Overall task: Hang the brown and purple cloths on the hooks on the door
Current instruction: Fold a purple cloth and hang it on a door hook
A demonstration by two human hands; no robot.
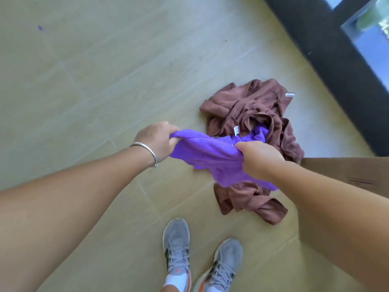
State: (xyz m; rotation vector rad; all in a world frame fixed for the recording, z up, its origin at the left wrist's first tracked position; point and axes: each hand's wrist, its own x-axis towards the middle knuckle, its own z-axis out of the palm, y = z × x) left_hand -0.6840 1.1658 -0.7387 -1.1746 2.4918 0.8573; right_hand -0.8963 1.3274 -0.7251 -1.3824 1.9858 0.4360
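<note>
The left hand [156, 140], a silver bangle [147, 151] on its wrist, gripped 1 end of a soft purple fleece cloth [212, 157] in curled fingers. The right hand [260, 160] clutched the other end. The cloth stretched between them, its long axis running left to right, sagging over a crumpled brown cloth [252, 110] on the beige tiled floor [84, 81], just beyond both hands, nearer the right. 2 white tags [236, 130] showed no legible writing. No door hooks were visible.
</note>
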